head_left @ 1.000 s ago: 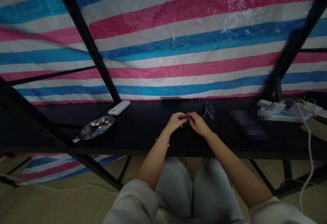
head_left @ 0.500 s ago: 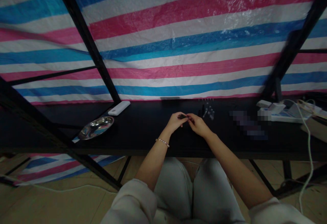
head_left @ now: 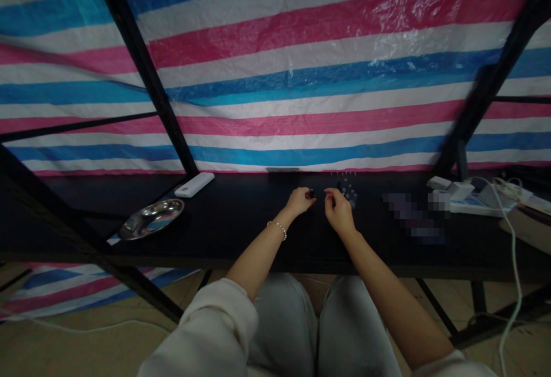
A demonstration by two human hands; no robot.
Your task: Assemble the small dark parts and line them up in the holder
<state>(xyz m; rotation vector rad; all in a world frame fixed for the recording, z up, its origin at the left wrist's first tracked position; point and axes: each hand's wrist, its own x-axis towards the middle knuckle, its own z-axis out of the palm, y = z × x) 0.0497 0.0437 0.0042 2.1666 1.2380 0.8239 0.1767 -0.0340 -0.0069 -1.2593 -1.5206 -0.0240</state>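
My left hand (head_left: 299,201) rests low over the black tabletop (head_left: 241,222), pinching a small dark object (head_left: 310,194) at its fingertips. The object is too small to identify. A beaded bracelet (head_left: 279,229) circles my left wrist. My right hand (head_left: 338,210) is a short way to the right, with loosely parted fingers and nothing visible in them. Just beyond it stands a cluster of small clear vials (head_left: 348,194), partly dark and hard to count.
A steel dish (head_left: 151,219) and a white power bank (head_left: 194,185) lie to the left. To the right are a pixelated patch (head_left: 413,216), a power strip (head_left: 477,205) and a white cable (head_left: 508,239). A striped tarp (head_left: 301,78) and black frame bars (head_left: 142,67) stand behind.
My hands have separated: the right hand has moved away to the right and no longer touches the left. The dark object stays in my left hand. The view has shifted slightly.
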